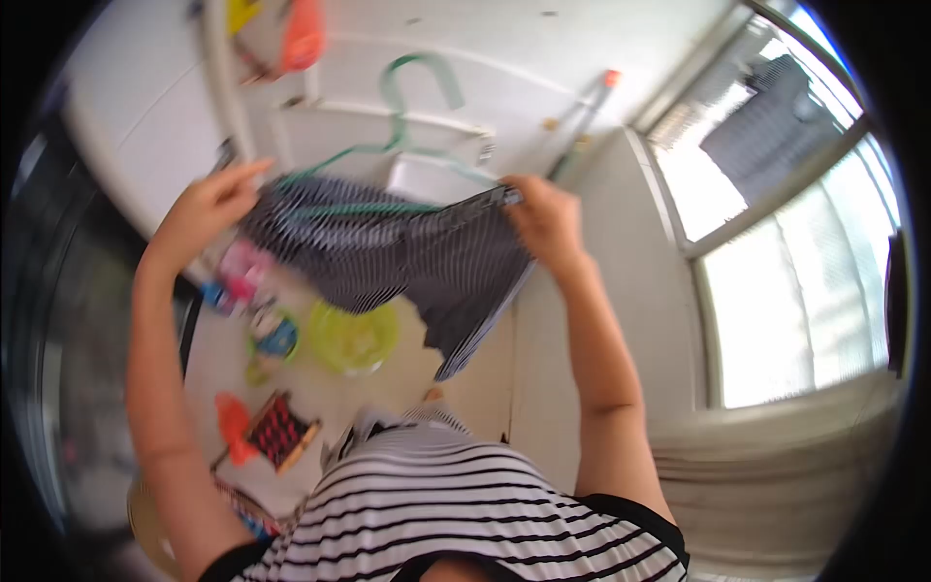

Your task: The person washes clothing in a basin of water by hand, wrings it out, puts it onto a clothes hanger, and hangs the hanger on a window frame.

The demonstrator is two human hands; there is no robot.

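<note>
A dark garment with thin white stripes [451, 257] hangs spread out in front of my chest; its exact kind is hard to tell. A green clothes hanger [396, 116] stands with its hook up, and its lower bar runs along the garment's upper edge. My left hand [208, 211] is closed at the garment's left end, its index finger pointing towards the hanger's arm; the grip is partly hidden. At the upper right corner, my right hand [545, 215] pinches the garment's edge near the hanger's other arm.
Below on the floor are a yellow-green basin [354, 339], a smaller tub with a blue item [276, 338], and a small folding stool [281, 432]. A window [800, 281] with a grey garment [776, 131] hanging at it is on the right. Orange bag-like item [303, 37] hangs upper left.
</note>
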